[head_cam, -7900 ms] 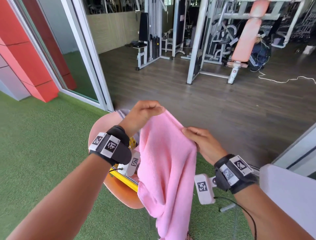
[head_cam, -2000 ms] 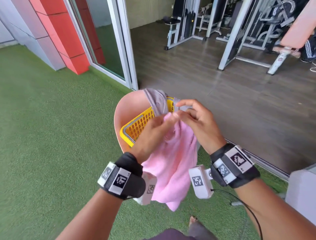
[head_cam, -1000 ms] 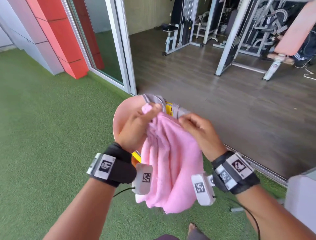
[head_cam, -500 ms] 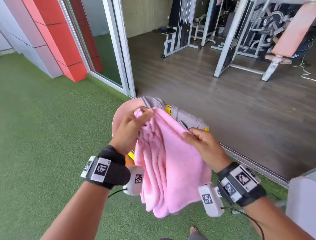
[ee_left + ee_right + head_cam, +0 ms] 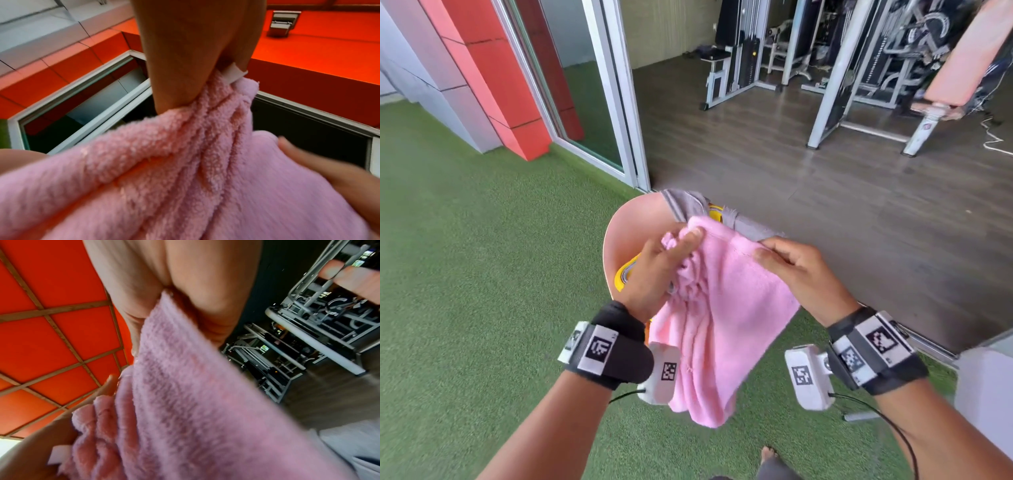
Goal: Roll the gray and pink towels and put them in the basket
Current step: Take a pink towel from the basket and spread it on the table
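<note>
**Pink towel held up over the basket**

Hanging between both hands, the pink towel is held in the air in front of the person, above the chair and the yellow basket that sits on its seat. The left hand has its fingers curled round the bunched, pleated top edge of the towel, with a white tag sticking out beside the fingers in the left wrist view. The right hand pinches the other top corner between thumb and fingers; the right wrist view shows the cloth running up into that pinch. From these two holds the towel droops in loose folds down to a point below the wrists. It is not rolled.

The gray towel lies draped over the far rim of the basket, just behind the pink one, and most of the basket is hidden by hands and cloth.

The chair stands on green turf near a doorway to a room with a dark wood floor and gym machines.
</note>
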The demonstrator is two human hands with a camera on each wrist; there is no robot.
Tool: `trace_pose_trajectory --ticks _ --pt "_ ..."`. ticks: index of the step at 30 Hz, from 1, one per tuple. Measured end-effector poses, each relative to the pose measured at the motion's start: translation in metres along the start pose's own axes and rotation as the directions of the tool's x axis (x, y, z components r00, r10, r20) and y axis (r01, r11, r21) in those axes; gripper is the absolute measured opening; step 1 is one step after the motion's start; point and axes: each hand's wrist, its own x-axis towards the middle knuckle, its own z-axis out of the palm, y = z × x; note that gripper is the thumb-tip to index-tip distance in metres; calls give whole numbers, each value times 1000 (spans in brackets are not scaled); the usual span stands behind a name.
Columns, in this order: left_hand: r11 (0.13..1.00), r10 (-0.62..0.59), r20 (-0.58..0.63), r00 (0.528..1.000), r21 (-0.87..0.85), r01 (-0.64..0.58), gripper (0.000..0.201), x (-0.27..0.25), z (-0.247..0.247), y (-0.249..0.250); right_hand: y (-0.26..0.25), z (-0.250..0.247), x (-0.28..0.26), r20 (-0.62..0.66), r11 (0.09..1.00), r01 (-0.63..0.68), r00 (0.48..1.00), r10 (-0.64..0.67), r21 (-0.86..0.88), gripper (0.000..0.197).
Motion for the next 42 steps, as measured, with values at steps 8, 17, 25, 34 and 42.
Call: trace_pose_trajectory --ticks 8,17,25,34,42 --pt "988 -132 -24 991 -84 130 20 -26 19 -38 -3 35 -3 262 933 -230 952 157 277 31" --pt "948 -286 -209 935 -200 246 20 -52 5 -74 30 62 0 272 927 -270 942 198 259 34" --pt "906 -419 -526 740 -186 381 31 -92 -37 -97 161 83 12 103 861 -396 888 447 -319 27" --pt "840 -522 -676 520 -304 449 30 -184 -44 -134 262 133 2 188 592 -234 805 563 -771 81" --pt "832 -520 -601 607 -193 520 42 -217 -46 -132 239 139 -28 6 736 -276 934 356 -619 26"
